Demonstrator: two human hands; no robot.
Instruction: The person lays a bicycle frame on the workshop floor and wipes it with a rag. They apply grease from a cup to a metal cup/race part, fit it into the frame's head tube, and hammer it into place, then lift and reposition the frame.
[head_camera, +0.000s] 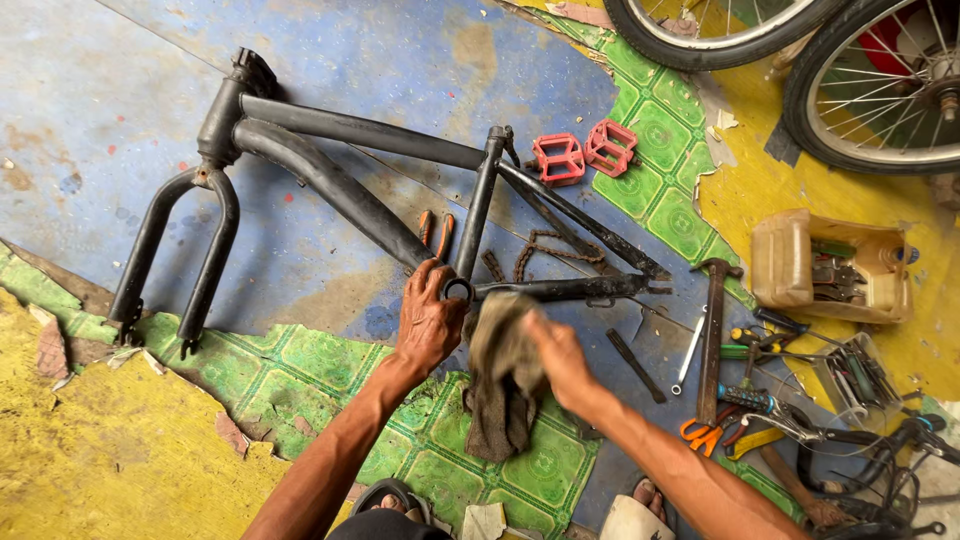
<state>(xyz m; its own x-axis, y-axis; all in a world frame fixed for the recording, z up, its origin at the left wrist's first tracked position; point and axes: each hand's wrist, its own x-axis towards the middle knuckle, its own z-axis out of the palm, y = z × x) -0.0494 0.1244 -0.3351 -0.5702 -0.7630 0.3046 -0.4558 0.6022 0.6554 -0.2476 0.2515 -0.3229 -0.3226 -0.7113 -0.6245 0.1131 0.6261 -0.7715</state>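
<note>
A bare black bicycle frame (340, 180) with its fork lies flat on the painted floor. My left hand (428, 320) grips the frame at the round bottom bracket shell (457, 290). Beside that shell, my right hand (558, 350) clutches a dirty brown rag (503, 385) whose lower end hangs down. A rusty chain (545, 250) lies inside the rear triangle. Orange-handled pliers (435, 230) rest under the seat tube.
Two red pedals (583, 152) lie past the frame. Two bicycle wheels (870, 90) rest at the top right. A hammer (712, 330), wrenches, scissors and screwdrivers are scattered at the right beside a cut plastic jug (790, 265) of tools. My sandalled feet (640, 500) are at the bottom.
</note>
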